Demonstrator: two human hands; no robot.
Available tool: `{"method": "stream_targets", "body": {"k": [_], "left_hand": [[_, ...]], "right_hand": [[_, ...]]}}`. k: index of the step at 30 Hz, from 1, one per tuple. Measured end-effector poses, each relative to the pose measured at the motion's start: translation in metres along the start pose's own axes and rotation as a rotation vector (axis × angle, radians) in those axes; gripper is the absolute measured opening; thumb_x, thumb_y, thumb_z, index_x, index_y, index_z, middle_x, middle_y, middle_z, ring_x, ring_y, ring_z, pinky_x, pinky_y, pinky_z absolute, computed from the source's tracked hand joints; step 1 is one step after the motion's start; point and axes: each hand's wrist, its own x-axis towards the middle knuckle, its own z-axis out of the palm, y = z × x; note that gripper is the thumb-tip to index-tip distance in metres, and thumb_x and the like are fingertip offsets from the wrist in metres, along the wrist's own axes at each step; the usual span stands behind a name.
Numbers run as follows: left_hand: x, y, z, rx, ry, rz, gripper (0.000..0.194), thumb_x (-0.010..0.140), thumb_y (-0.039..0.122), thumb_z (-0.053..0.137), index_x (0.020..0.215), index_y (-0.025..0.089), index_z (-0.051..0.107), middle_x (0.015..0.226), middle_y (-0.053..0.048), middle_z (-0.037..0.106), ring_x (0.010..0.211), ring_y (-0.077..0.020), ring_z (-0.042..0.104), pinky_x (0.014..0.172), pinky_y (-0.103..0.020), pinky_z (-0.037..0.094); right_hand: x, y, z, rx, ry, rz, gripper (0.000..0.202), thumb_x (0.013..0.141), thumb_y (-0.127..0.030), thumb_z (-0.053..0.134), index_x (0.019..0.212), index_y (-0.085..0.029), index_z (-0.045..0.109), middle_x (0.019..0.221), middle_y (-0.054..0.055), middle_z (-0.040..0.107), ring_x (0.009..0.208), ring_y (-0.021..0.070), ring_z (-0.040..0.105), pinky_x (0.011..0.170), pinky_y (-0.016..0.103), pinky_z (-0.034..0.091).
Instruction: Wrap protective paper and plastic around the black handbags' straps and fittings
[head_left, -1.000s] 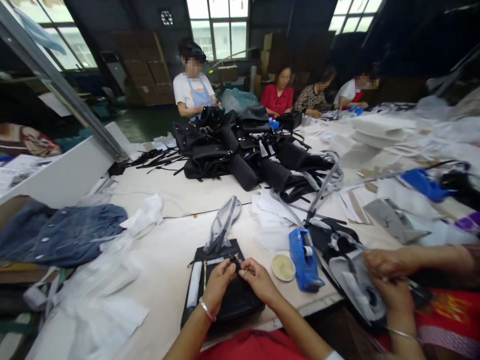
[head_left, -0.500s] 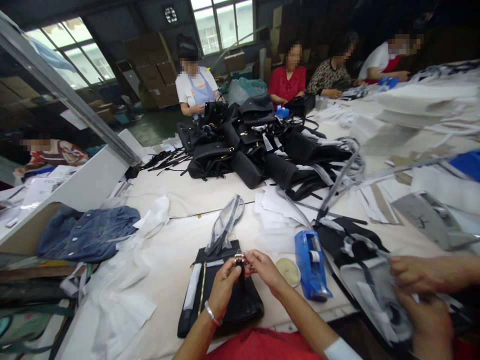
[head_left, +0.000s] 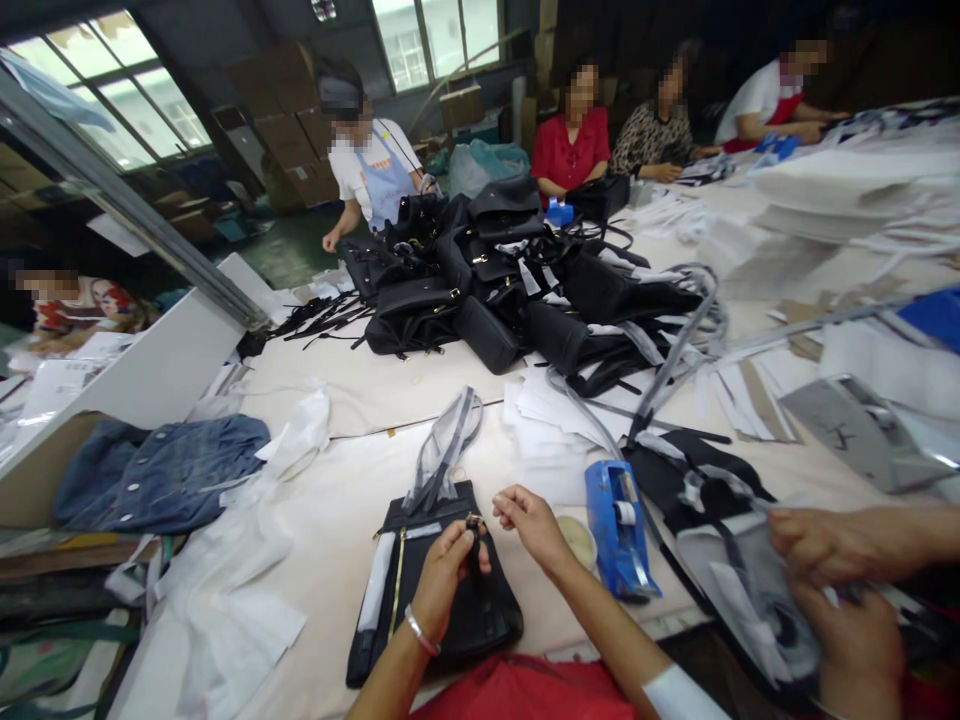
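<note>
A black bag (head_left: 491,600) with gold zips lies on the table in front of me, its grey-wrapped straps (head_left: 448,450) stretched out beyond its top. My left hand (head_left: 442,572), with a bracelet at the wrist, is closed around a black strap (head_left: 474,553) above the bag. A small gold buckle (head_left: 473,521) shows at the strap's upper end. My right hand (head_left: 531,525) hovers just right of the buckle, apart from it. Its thumb and fingertips are pinched together; whether something tiny sits between them I cannot make out.
Right of the bag stand a blue tape dispenser (head_left: 621,530) and a round tub (head_left: 576,540). A co-worker's hands (head_left: 832,560) work on another bag (head_left: 697,480) at the right. Black bags (head_left: 487,290) are heaped farther back. A denim garment (head_left: 165,470) lies left.
My right hand has moved off the buckle, up and slightly right. My left hand keeps hold of the strap. The co-worker across the table has lowered one arm.
</note>
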Motion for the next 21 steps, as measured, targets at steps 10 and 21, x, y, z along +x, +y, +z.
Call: {"method": "stream_targets", "body": {"k": [10, 21], "left_hand": [[0.01, -0.014, -0.016, -0.071, 0.025, -0.109, 0.035, 0.077, 0.044, 0.059, 0.099, 0.017, 0.06, 0.077, -0.003, 0.065, 0.069, -0.0144, 0.063, 0.07, -0.027, 0.048], [0.005, -0.017, -0.035, -0.115, -0.069, -0.138, 0.036, 0.074, 0.04, 0.063, 0.1, 0.014, 0.06, 0.08, -0.005, 0.065, 0.073, -0.0172, 0.064, 0.065, -0.028, 0.049]], "right_hand": [[-0.052, 0.025, -0.037, 0.079, 0.108, 0.15, 0.034, 0.074, -0.048, 0.059, 0.082, -0.014, 0.061, 0.07, 0.002, 0.062, 0.056, 0.0101, 0.052, 0.053, 0.023, 0.04], [-0.209, 0.173, -0.089, 0.212, 0.998, 0.544, 0.028, 0.059, -0.038, 0.071, 0.071, -0.015, 0.06, 0.054, -0.002, 0.059, 0.043, 0.0081, 0.05, 0.04, 0.018, 0.038]]}}
